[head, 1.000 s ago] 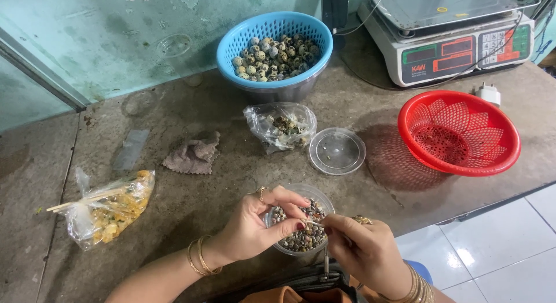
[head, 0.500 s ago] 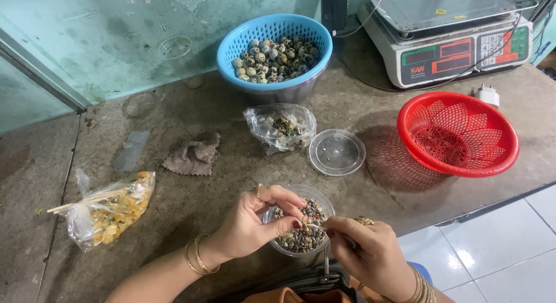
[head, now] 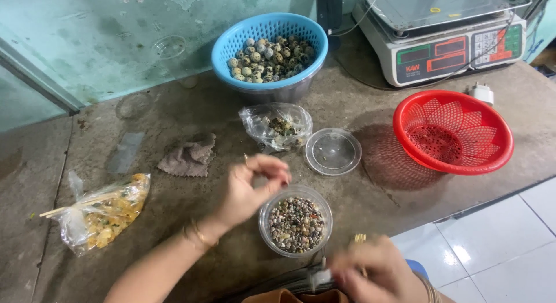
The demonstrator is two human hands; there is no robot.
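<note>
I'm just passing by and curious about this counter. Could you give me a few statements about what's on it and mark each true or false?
1. The blue basket holds speckled eggs. True.
2. The red basket is full of eggs. False: it looks empty.
3. A clear round lid lies on the counter between the red basket and a small plastic bag. True.
4. The left hand rests inside the blue basket. False: it hovers beside the clear tub of small shells.
5. The right hand is at the near edge, blurred. True.

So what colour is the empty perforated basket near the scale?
Red basket, clearest in the head view.
</note>
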